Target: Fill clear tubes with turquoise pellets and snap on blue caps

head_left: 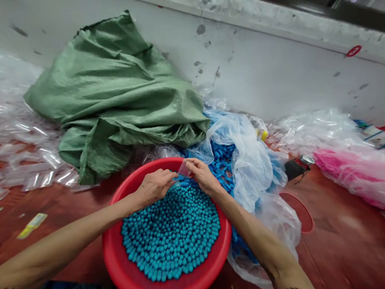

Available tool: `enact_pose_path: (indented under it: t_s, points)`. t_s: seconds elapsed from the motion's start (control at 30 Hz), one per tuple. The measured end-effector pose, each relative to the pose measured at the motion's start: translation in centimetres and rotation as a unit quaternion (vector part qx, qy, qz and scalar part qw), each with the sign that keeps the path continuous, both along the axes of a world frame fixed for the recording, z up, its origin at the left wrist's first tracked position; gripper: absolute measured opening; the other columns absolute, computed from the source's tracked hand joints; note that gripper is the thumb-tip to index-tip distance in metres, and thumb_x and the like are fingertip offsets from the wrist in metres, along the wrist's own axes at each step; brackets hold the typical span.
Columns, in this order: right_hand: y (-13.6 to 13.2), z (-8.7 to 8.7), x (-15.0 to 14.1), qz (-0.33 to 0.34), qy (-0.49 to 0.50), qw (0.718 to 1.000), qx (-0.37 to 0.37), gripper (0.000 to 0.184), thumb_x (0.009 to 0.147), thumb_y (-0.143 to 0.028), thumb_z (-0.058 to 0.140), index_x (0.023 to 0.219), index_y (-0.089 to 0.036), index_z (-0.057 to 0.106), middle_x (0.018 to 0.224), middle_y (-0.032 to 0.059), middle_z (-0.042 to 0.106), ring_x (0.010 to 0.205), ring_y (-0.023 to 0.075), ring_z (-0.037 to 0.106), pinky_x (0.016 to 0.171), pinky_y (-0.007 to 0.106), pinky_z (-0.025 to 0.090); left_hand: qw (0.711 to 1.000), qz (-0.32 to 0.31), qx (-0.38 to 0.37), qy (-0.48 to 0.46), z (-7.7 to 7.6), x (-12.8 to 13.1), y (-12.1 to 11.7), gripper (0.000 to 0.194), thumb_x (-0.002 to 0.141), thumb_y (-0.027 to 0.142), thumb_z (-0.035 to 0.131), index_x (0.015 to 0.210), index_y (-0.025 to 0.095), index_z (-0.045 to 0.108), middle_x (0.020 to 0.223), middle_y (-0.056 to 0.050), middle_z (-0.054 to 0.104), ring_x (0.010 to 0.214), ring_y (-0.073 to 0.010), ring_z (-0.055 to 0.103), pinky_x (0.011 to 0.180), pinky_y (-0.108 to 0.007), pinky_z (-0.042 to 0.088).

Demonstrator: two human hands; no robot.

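Note:
A red basin (110,255) stands at the table's front edge, filled with many small teal, bead-like pieces (171,235). Over its far side, my right hand (203,176) pinches a small clear plastic case (185,169) between thumb and fingers. My left hand (155,187) is closed just left of it, above the teal pieces. Something blue and clear shows at its fingertips, too small to make out. Behind the basin, dark blue pieces (222,157) spill from a translucent plastic bag (252,165).
A green woven sack (122,85) leans by the wall. Clear plastic cases (40,169) are heaped at left, near a yellow-and-white packet (32,226). Right of the bag are a dark container with a metal top (297,166), a red mesh disc (298,212) and pink bagged goods (359,173).

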State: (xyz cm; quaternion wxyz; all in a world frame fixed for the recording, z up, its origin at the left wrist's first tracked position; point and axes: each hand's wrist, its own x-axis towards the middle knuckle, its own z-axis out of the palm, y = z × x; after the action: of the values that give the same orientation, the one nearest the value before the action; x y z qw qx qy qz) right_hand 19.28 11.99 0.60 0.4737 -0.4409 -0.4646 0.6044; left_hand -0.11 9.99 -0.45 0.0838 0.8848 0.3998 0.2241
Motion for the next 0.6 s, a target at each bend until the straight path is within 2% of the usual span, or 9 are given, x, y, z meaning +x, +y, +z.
enact_pose_path:
  t_s: [0.1,0.17,0.23,0.3,0.4,0.47,0.53,0.6]
  points:
    - [-0.6,0.4,-0.1,0.003,0.042,0.998,-0.039,0.027,0.073,-0.039,0.067,0.086,-0.017,0.055,0.060,-0.0072,0.052,0.048,0.0058,0.048,0.047,0.018,0.043,0.982,0.080,-0.122,-0.119,0.0,0.6,-0.7,0.030,0.083,0.037,0.055,0.106,0.019,0.055,0.086,-0.004,0.062,0.070,-0.0180,0.058,0.063,-0.030,0.043]
    - [-1.4,0.7,-0.4,0.017,0.080,0.994,-0.075,0.026,0.073,-0.033,0.068,0.081,-0.018,0.049,0.061,-0.0065,0.054,0.053,0.0084,0.057,0.051,0.021,0.050,0.946,0.113,-0.218,-0.211,0.3,1.0,-1.2,0.035,0.077,0.040,0.061,0.105,0.019,0.053,0.081,-0.002,0.061,0.064,-0.0164,0.056,0.058,-0.029,0.042]
    - [-2.6,0.9,-1.1,0.044,0.102,0.987,-0.112,0.024,0.073,-0.026,0.067,0.080,-0.018,0.045,0.066,-0.0047,0.058,0.058,0.0110,0.063,0.055,0.024,0.054,0.890,0.113,-0.311,-0.314,0.7,1.5,-2.0,0.037,0.074,0.040,0.063,0.102,0.018,0.053,0.084,-0.003,0.062,0.068,-0.0163,0.058,0.060,-0.028,0.044]
    - [-3.9,0.9,-2.1,0.085,0.107,0.980,-0.146,0.020,0.076,-0.022,0.064,0.082,-0.018,0.045,0.068,-0.0028,0.061,0.058,0.0120,0.065,0.053,0.024,0.055,0.822,0.102,-0.383,-0.409,1.2,2.0,-2.9,0.041,0.070,0.040,0.066,0.102,0.017,0.054,0.089,-0.004,0.063,0.078,-0.0162,0.060,0.066,-0.027,0.046]
    - [-5.4,1.0,-3.5,0.150,0.093,0.971,-0.162,0.013,0.082,-0.025,0.057,0.084,-0.017,0.047,0.072,-0.0001,0.064,0.056,0.0120,0.066,0.049,0.022,0.053,0.723,0.102,-0.448,-0.516,2.2,2.3,-3.8,0.046,0.067,0.038,0.070,0.104,0.015,0.053,0.089,-0.004,0.063,0.079,-0.0143,0.060,0.070,-0.027,0.047]
    - [-5.7,1.0,-3.9,0.185,0.066,0.969,-0.148,0.013,0.085,-0.029,0.053,0.086,-0.017,0.048,0.078,0.0013,0.065,0.056,0.0117,0.066,0.047,0.022,0.052,0.668,0.105,-0.471,-0.567,3.0,1.9,-4.1,0.046,0.066,0.035,0.071,0.102,0.015,0.052,0.090,-0.005,0.063,0.077,-0.0140,0.061,0.069,-0.027,0.048]
    - [-5.2,1.1,-3.6,0.206,-0.006,0.971,-0.121,0.013,0.086,-0.030,0.050,0.089,-0.017,0.050,0.080,0.0021,0.066,0.054,0.0113,0.064,0.046,0.021,0.050,0.647,0.113,-0.469,-0.591,3.8,0.9,-4.2,0.043,0.064,0.032,0.071,0.098,0.015,0.049,0.092,-0.006,0.064,0.076,-0.0151,0.062,0.066,-0.028,0.049]
    - [-4.4,1.2,-2.7,0.175,-0.125,0.975,-0.052,0.012,0.086,-0.026,0.048,0.094,-0.017,0.053,0.077,0.0017,0.065,0.052,0.0105,0.061,0.046,0.021,0.048,0.668,0.140,-0.432,-0.590,4.3,-0.6,-4.4,0.044,0.063,0.030,0.070,0.097,0.017,0.045,0.089,-0.004,0.064,0.073,-0.0163,0.063,0.060,-0.028,0.049]
